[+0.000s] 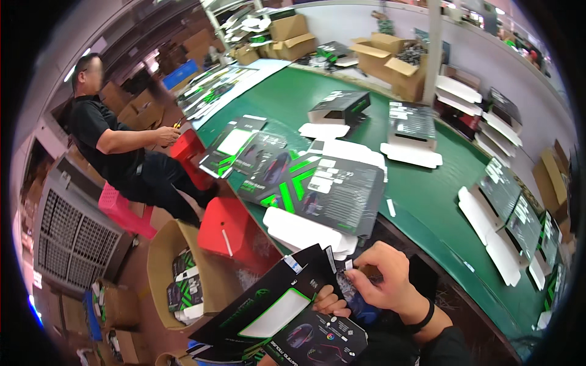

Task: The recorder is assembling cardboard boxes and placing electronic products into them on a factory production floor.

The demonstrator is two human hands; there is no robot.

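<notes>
Both hands gripping a glossy black-and-green mouse carton [287, 311]: left hand [331, 301] pinching its edge, right hand [383, 277] pinching its top flap.

Bright and even throughout, lit from overhead, with a strip light [76, 66] glowing at the upper left. Soft, short shadows only, darkest under the edge of the green desk [427, 201] and around the red stool [229, 235]. Pale sheen across the desk's green top and on the glossy black cartons [342, 192]; white card flaps nearly blown out. Strong fisheye bend: desk edge and far wall curved, everything squeezed toward the rim, a black ring closing off all four corners. Slightly soft overall, grainy in the darker lower left. Motion blur on the hands [384, 280] and the carton [287, 311] held near the lower edge.
</notes>
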